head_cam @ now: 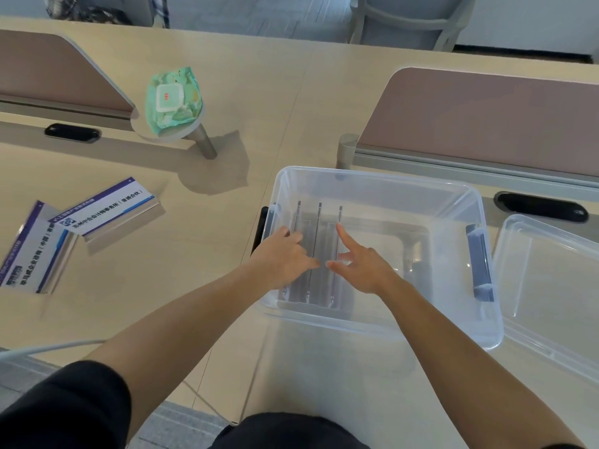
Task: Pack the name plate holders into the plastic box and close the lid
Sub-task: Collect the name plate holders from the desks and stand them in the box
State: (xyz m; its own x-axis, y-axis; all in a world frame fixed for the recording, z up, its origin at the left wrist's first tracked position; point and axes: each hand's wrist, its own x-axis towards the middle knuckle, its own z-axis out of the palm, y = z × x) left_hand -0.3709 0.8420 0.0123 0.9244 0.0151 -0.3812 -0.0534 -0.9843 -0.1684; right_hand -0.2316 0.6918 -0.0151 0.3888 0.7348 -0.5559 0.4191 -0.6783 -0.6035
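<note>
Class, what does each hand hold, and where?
Nothing is plainly held: left hand and right hand touch upper edges of name plate holders standing in the plastic box.

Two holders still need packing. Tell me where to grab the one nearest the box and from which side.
I'd pinch the holder across its two long edges near its right end, coming from above on the box side. That end lies free on the desk, while its left end overlaps the other holder.

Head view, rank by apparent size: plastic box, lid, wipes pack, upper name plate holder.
1. plastic box
2. lid, partly cropped
3. upper name plate holder, wipes pack: alike; pack sits farther.
</note>
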